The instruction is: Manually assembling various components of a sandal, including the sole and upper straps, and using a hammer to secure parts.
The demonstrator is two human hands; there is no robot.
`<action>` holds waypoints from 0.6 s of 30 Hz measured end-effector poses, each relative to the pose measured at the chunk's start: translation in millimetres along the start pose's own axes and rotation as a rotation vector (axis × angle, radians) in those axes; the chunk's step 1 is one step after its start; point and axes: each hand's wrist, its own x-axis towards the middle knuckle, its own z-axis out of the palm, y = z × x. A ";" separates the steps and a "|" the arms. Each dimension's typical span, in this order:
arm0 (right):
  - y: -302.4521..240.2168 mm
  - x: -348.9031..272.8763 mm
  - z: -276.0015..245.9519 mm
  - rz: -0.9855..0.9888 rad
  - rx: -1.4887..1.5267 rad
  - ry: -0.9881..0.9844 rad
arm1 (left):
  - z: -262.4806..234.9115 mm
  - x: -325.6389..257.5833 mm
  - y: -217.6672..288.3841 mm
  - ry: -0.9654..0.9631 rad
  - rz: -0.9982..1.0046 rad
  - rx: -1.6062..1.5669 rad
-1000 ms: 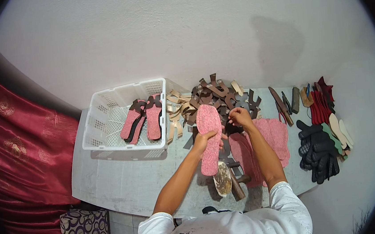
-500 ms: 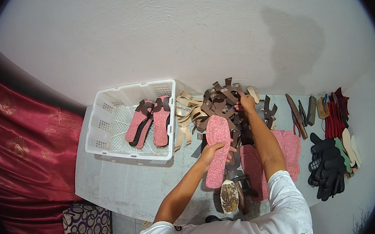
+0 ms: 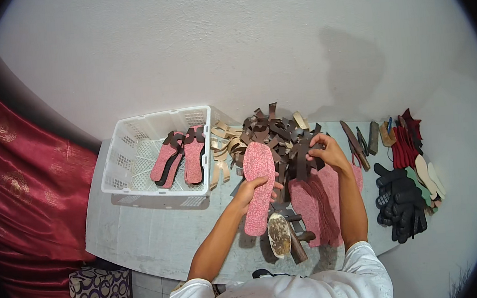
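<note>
My left hand [image 3: 250,194] is closed around the middle of a pink speckled shoe sole [image 3: 258,161], which it holds tilted above the table. My right hand [image 3: 329,152] pinches a dark brown sandal strap [image 3: 303,163] between thumb and fingers, at the right side of a heap of brown straps [image 3: 273,129]. Below that hand lie stacked pink soles [image 3: 308,205], seen partly edge-on. A worn, whitish-brown oval block [image 3: 279,235] and a wooden-handled hammer [image 3: 297,247] rest near the table's front edge.
At left, a white plastic basket [image 3: 109,160] contains pink-and-black soles with brown straps [image 3: 194,158]. Tan straps [image 3: 220,150] lie beside it. Farther right are a long wooden-handled tool [image 3: 356,144], red strips [image 3: 403,149], black sole pieces [image 3: 400,206] and cream pieces [image 3: 425,177].
My right hand has drawn back from the far side of the strap heap toward me, now with a brown strap. The left hand still holds the pink sole. The whole view has shifted slightly.
</note>
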 end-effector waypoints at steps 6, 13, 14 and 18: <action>-35.3 -61.6 -46.4 -0.209 -0.426 0.218 | 44.1 -16.2 -7.6 -0.173 -0.072 0.190; -131.9 -149.9 3.7 -0.386 -0.190 -0.054 | 87.6 -47.1 -15.8 -0.287 -0.093 0.220; -137.3 -160.2 14.2 -0.340 -0.184 -0.099 | 90.4 -50.0 -18.9 -0.277 -0.098 0.229; -116.6 -169.9 30.9 -0.139 -0.334 -0.316 | 101.7 -57.0 -28.8 -0.356 -0.087 0.308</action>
